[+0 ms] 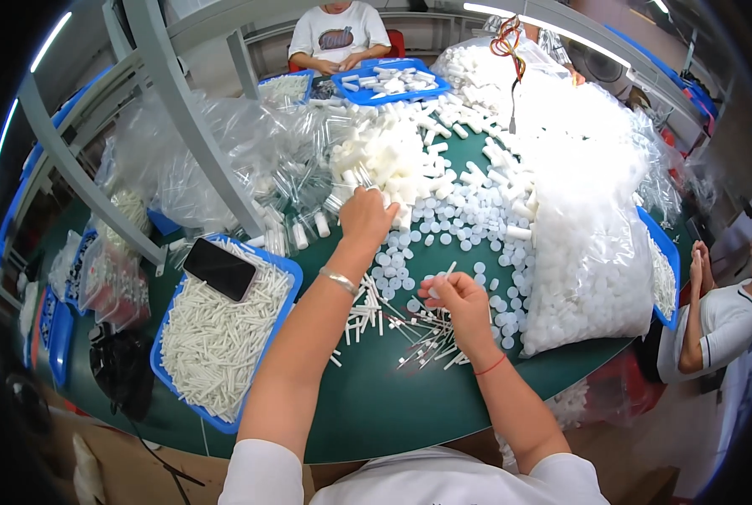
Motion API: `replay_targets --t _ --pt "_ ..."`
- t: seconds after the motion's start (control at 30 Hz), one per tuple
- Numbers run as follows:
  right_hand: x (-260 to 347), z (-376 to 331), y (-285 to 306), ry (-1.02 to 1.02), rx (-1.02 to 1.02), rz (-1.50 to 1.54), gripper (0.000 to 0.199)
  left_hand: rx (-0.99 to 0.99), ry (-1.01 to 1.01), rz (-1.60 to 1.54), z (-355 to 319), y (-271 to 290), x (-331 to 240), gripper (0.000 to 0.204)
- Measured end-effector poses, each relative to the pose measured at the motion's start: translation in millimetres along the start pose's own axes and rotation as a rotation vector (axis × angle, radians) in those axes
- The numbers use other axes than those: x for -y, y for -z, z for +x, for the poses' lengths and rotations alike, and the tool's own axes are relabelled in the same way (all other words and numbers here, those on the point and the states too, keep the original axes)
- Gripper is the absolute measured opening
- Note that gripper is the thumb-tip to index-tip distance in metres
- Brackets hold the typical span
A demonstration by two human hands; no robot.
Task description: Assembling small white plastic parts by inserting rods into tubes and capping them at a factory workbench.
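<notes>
My left hand (pixel 366 220), a silver bangle at its wrist, reaches to the heap of white cylinders (pixel 390 143) and the clear tubes beside it. Its fingers are curled, with clear tubes (pixel 362 175) right at the fingertips; what they hold is hard to make out. Nearer me, my right hand (pixel 462 305) is closed in a pinch on a small white stick (pixel 452 268); a pale round piece shows at its fingertips too. Below it lie loose thin sticks (pixel 431 332), some with dark red ends. Translucent round caps (pixel 397 273) are scattered around and beyond this hand.
A blue tray (pixel 290 290) of short white sticks stands left, a black phone (pixel 220 268) on top. Right is a big clear bag (pixel 586 278) of caps. A grey frame post (pixel 192 118) crosses the left. One person (pixel 340 38) sits opposite, another (pixel 721 320) at right.
</notes>
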State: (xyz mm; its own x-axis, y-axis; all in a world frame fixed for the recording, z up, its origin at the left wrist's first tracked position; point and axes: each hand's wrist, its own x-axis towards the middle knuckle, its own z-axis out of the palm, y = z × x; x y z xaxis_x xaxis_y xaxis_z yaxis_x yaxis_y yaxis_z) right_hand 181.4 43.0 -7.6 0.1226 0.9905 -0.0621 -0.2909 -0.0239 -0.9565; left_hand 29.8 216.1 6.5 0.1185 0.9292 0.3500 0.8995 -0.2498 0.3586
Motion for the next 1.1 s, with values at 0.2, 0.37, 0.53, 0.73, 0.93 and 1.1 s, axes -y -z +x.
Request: replay_targets --t 0.2,0.37,0.53,0.73,0.93,1.1 --pt "-3 0 2 0.01 0.052 0.02 0.018 0.041 0.028 -0.065 -1 -10 8 0.028" --pt "-5 0 0 0.036 0.039 -0.024 0.017 -0.022 -0.122 -0.135 -24 -13 17 0.025" --pt "-12 3 -1 0.043 0.072 -0.054 0.017 0.043 -0.069 -0.146 -18 -18 19 0.029" --pt "-13 0 -1 0.09 0.042 -0.085 0.017 0.113 0.106 -0.259 -10 -24 1 0.034" --pt "-15 4 2 0.112 0.03 -0.208 0.015 -0.079 0.106 -0.468 -22 -25 10 0.029" --pt "-12 3 7 0.182 -0.027 -0.204 0.017 0.231 0.268 -1.052 -83 31 -22 0.031"
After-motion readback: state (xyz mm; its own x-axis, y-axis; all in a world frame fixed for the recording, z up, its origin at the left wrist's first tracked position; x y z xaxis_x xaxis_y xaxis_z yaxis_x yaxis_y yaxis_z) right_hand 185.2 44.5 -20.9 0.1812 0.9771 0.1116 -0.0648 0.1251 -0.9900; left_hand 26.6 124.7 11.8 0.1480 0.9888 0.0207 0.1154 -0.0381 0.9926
